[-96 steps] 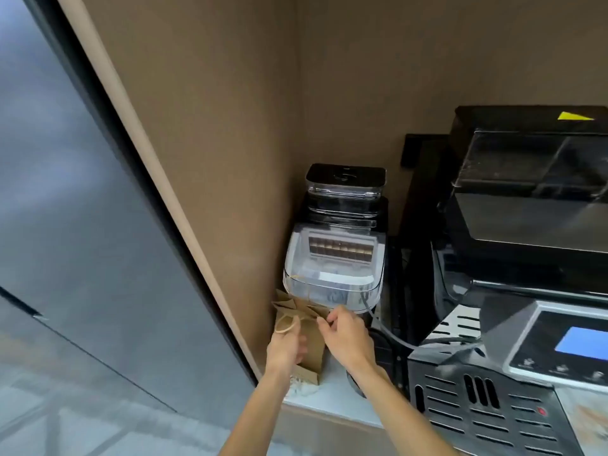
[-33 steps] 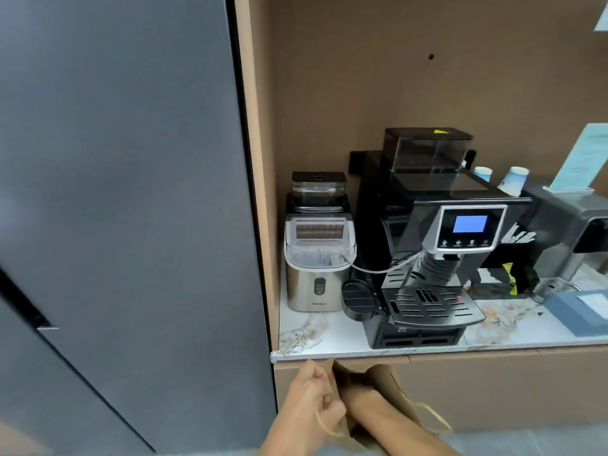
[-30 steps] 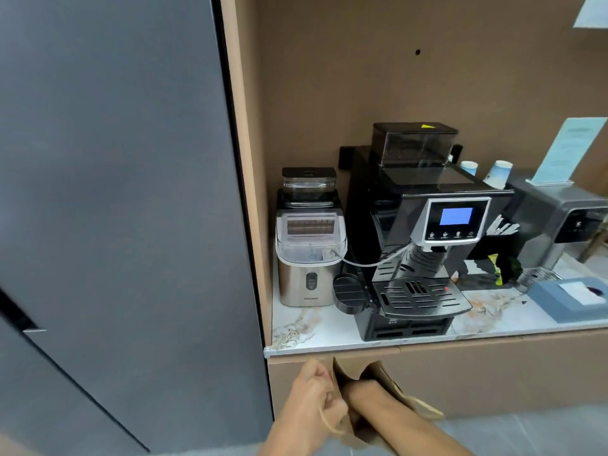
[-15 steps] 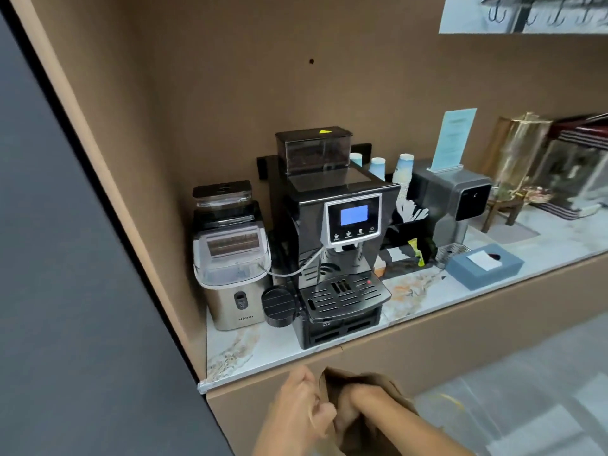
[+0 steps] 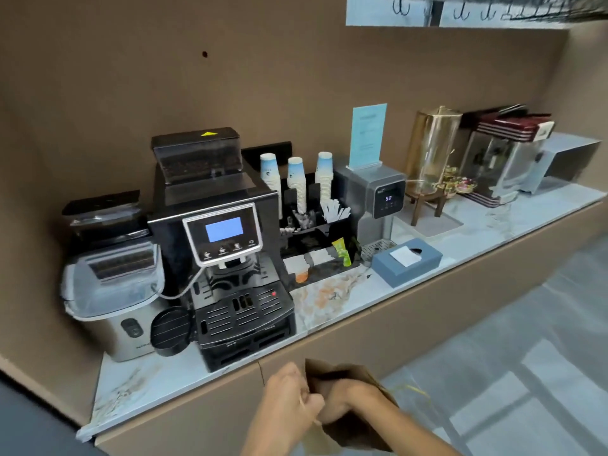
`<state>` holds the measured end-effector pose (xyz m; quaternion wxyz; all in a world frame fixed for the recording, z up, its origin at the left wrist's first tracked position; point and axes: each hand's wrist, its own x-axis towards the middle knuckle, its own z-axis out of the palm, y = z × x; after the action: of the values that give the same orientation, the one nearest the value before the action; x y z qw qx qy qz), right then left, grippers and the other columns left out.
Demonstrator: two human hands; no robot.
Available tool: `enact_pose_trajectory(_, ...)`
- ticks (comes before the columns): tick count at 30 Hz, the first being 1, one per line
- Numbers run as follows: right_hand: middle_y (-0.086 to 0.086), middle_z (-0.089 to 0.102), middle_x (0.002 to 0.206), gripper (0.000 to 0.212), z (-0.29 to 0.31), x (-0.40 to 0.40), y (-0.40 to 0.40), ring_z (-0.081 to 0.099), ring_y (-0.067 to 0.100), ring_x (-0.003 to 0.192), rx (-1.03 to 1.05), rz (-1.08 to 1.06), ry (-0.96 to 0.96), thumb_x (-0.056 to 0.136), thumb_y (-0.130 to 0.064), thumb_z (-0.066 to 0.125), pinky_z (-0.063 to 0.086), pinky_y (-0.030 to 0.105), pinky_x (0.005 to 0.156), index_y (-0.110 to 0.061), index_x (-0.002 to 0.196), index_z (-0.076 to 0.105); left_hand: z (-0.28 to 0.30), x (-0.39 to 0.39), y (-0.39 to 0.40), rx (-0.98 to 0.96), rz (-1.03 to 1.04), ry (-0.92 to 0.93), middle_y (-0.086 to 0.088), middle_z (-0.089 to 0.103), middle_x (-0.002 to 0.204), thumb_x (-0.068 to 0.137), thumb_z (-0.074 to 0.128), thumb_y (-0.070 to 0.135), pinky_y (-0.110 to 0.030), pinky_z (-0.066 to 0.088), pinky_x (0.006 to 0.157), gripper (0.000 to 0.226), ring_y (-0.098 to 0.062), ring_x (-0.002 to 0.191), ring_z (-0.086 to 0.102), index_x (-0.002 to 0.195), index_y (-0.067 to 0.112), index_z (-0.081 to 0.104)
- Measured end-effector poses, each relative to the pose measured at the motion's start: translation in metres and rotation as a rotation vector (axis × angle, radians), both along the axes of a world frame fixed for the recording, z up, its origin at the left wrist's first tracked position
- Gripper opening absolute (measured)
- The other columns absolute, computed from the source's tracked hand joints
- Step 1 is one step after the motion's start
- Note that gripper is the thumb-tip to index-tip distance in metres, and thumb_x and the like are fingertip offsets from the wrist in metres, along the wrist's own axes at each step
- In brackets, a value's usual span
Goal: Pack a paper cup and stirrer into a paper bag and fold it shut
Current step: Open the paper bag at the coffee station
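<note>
Nearest, below the table's front edge, the left hand (image 5: 289,403) is pinching the near rim of the paper bag (image 5: 348,436), its fingers (image 5: 307,394) curled tight on the paper and a thin handle cord. Just beside it, the right hand (image 5: 342,401) is reaching down into the bag's open mouth; its fingers are hidden inside, so whether they are spread or closed cannot be told. The bag is hanging in the air in front of the cabinet, mouth up and tilted toward the table.

Beyond the hands, the table (image 5: 332,301) is carrying a coffee machine (image 5: 223,245) toward its left end. Farther back, about mid-table against the rear wall, three stacks of paper cups (image 5: 297,182) are standing upside down, long axes upright, and the stirrers (image 5: 335,210) are fanning up from a black organiser just to the stacks' right.

So the cups are lying up, forward and slightly right of both hands. The right hand seems the nearer and is likely the one to go, since the left is occupied holding the bag open; it would have to withdraw from the bag first.
</note>
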<state>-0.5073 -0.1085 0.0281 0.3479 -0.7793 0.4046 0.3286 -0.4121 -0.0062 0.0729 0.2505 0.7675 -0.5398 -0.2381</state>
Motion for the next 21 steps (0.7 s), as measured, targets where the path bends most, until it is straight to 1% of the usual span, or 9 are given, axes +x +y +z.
enact_pose_trajectory(3, 0.016, 0.053, 0.141, 0.075, -0.003, -0.030, -0.021, 0.052, 0.032, 0.131, 0.018, 0.044, 0.004, 0.072, -0.043, 0.054, 0.043, 0.046, 0.110, -0.019, 0.141, 0.036, -0.002, -0.032, -0.022, 0.080, -0.007, -0.039, 0.005, 0.038, 0.073, 0.073, 0.056, 0.026, -0.022, 0.035, 0.065, 0.029, -0.013, 0.069, 0.045, 0.056, 0.019, 0.034)
enact_pose_trajectory(5, 0.015, 0.056, 0.138, 0.075, -0.005, -0.047, -0.033, 0.055, 0.031, 0.127, 0.001, 0.014, 0.005, 0.070, -0.045, 0.056, 0.046, 0.041, 0.102, -0.019, 0.138, 0.037, -0.005, -0.049, -0.034, 0.112, -0.016, -0.042, 0.003, 0.042, 0.080, 0.072, 0.053, 0.030, -0.021, 0.036, 0.069, 0.027, -0.016, 0.077, 0.050, 0.060, 0.019, 0.033)
enact_pose_trajectory(7, 0.011, 0.058, 0.135, 0.068, -0.007, -0.062, -0.043, 0.057, 0.029, 0.125, 0.008, -0.026, 0.016, 0.070, -0.046, 0.058, 0.046, 0.039, 0.096, -0.024, 0.132, 0.040, -0.006, -0.061, -0.045, 0.114, -0.022, -0.052, 0.001, 0.042, 0.082, 0.075, 0.052, 0.030, -0.019, 0.033, 0.068, 0.028, -0.015, 0.077, 0.048, 0.059, 0.019, 0.033)
enact_pose_trajectory(10, 0.010, 0.059, 0.124, 0.042, -0.007, -0.077, -0.061, 0.057, 0.028, 0.126, 0.019, -0.105, -0.033, 0.074, -0.048, 0.056, 0.043, 0.035, 0.093, -0.031, 0.112, 0.050, -0.007, -0.073, -0.064, 0.075, -0.019, -0.083, -0.001, 0.042, 0.083, 0.079, 0.053, 0.026, -0.017, 0.031, 0.064, 0.032, -0.015, 0.075, 0.046, 0.056, 0.019, 0.031)
enact_pose_trajectory(13, 0.013, 0.057, 0.137, 0.061, 0.000, -0.082, -0.081, 0.055, 0.029, 0.128, -0.007, -0.164, -0.120, 0.083, -0.046, 0.054, 0.045, 0.037, 0.104, -0.021, 0.137, 0.043, -0.005, -0.077, -0.084, 0.060, 0.027, -0.063, 0.000, 0.042, 0.080, 0.080, 0.057, 0.023, -0.026, 0.040, 0.070, 0.038, -0.015, 0.072, 0.046, 0.051, 0.018, 0.033)
enact_pose_trajectory(14, 0.013, 0.058, 0.137, 0.061, 0.006, -0.082, -0.089, 0.056, 0.030, 0.126, 0.005, -0.153, -0.135, 0.084, -0.042, 0.055, 0.047, 0.038, 0.104, -0.018, 0.139, 0.043, -0.005, -0.075, -0.091, 0.055, 0.051, -0.051, 0.000, 0.043, 0.077, 0.079, 0.059, 0.022, -0.026, 0.041, 0.070, 0.040, -0.014, 0.070, 0.047, 0.048, 0.019, 0.034)
enact_pose_trajectory(16, 0.014, 0.061, 0.133, 0.055, 0.019, -0.081, -0.105, 0.060, 0.031, 0.120, 0.017, -0.114, -0.152, 0.084, -0.038, 0.056, 0.050, 0.036, 0.096, -0.016, 0.134, 0.049, -0.004, -0.070, -0.107, 0.045, 0.095, -0.033, 0.003, 0.041, 0.070, 0.078, 0.063, 0.020, -0.018, 0.037, 0.060, 0.045, -0.005, 0.060, 0.048, 0.045, 0.020, 0.033)
enact_pose_trajectory(18, 0.014, 0.062, 0.129, 0.047, 0.034, -0.081, -0.121, 0.062, 0.031, 0.116, -0.004, -0.097, -0.207, 0.085, -0.035, 0.057, 0.050, 0.035, 0.090, -0.018, 0.129, 0.055, -0.007, -0.063, -0.124, 0.056, 0.121, -0.019, 0.005, 0.037, 0.064, 0.077, 0.064, 0.020, -0.019, 0.032, 0.053, 0.048, -0.004, 0.055, 0.045, 0.044, 0.020, 0.029)
enact_pose_trajectory(21, 0.007, 0.060, 0.133, 0.046, 0.053, -0.083, -0.143, 0.059, 0.023, 0.113, -0.043, -0.142, -0.372, 0.089, -0.022, 0.055, 0.049, 0.033, 0.098, -0.026, 0.135, 0.053, -0.012, -0.053, -0.152, 0.062, 0.186, 0.008, 0.004, 0.036, 0.062, 0.077, 0.065, 0.021, -0.020, 0.027, 0.052, 0.050, -0.007, 0.056, 0.039, 0.043, 0.019, 0.028)
